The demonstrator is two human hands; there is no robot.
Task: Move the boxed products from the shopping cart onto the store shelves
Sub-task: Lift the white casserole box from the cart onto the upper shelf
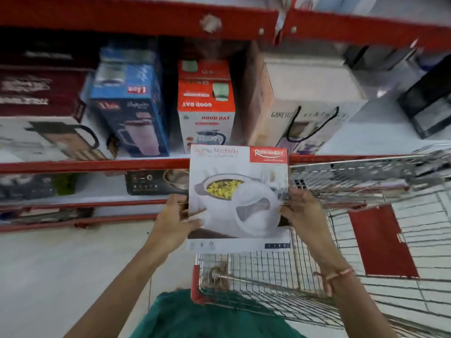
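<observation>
A white casserole box (238, 198) with a red brand label at its top right is held up in front of the shelves, above the near corner of the wire shopping cart (366, 240). My left hand (174, 224) grips its left edge and my right hand (302, 213) grips its right edge. The box's top edge overlaps the red lip of the shelf (97, 165). The cart's basket looks empty where I can see it.
On the shelf behind stand an orange-white jug box (206, 106), a blue flask box (131, 106), a beige box with a cord handle (305, 103) and a maroon box (39, 93). A lower shelf holds a black box (151, 182). Pale floor lies at left.
</observation>
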